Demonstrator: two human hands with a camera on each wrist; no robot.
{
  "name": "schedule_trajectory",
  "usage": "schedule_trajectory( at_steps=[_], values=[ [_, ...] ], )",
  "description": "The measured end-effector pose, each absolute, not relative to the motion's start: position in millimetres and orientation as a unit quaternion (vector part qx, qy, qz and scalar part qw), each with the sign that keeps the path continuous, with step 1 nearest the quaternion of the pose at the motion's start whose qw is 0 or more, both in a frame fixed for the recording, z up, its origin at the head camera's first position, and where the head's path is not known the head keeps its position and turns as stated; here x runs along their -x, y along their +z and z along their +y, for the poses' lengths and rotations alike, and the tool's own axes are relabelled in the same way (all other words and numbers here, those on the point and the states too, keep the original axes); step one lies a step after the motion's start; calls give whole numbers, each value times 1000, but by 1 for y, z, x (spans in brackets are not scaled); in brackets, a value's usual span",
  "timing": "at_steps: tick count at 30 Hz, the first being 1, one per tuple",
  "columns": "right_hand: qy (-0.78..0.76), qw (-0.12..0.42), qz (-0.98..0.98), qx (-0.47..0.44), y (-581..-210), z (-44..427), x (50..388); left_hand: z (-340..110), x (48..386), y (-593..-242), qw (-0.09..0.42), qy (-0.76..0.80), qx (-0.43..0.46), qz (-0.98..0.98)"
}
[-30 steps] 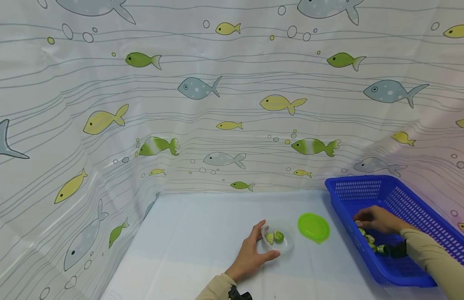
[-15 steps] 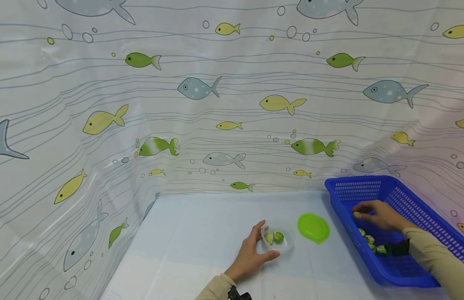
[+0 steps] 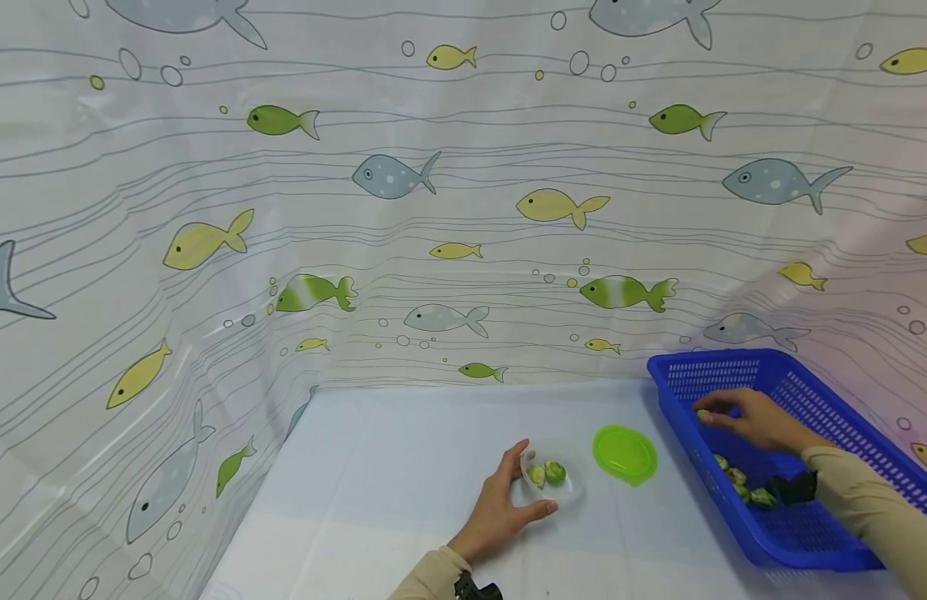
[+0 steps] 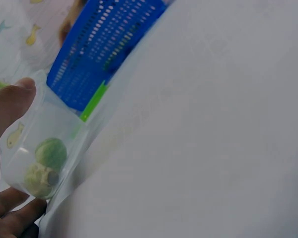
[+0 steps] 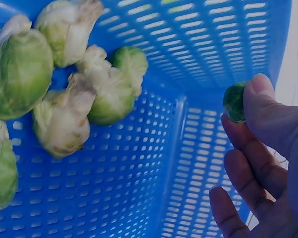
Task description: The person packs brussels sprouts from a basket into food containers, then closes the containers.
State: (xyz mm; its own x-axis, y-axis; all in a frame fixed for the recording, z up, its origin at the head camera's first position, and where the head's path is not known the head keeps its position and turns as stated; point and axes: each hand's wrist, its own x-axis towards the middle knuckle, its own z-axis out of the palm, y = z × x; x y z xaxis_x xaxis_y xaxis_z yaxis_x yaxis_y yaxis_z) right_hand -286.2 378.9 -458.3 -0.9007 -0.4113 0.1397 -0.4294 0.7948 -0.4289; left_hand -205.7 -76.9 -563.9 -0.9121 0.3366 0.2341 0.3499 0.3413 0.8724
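Observation:
My left hand point(image 3: 497, 514) holds a small clear plastic tub point(image 3: 575, 489) on the white table, thumb on one side and fingers on the other. Two Brussels sprouts point(image 4: 51, 153) lie in it. Over the far left part of the blue basket point(image 3: 819, 542), my right hand point(image 3: 759, 419) pinches a single Brussels sprout point(image 5: 234, 102) between thumb and index finger; its other fingers are spread apart. Several more sprouts point(image 5: 64, 121) lie on the basket floor, seen large in the right wrist view.
Between tub and basket, a bright green lid point(image 3: 625, 454) lies flat on the table. A fish-patterned sheet point(image 3: 463, 283) hangs behind and at the sides. The basket's raised, slotted wall point(image 4: 84, 64) stands to the right of the tub and lid.
My right hand has lifted a sprout from the pile and moved it up and leftward, toward the basket's far left side. The left hand and tub have stayed in place.

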Motion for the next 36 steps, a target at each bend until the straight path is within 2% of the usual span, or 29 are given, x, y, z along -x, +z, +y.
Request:
schedule_trajectory(
  at_steps=[9,21,36],
  values=[
    [235,48,-943,-231,-446,364,283,-77,206,-565,9,-536,215,-816],
    [240,53,-945,-216,-434,353,279,-77,206,-563,0,-533,208,-820],
    [270,84,-923,-261,-421,320,266,-77,207,-564,-2,-537,210,-817]
  ],
)
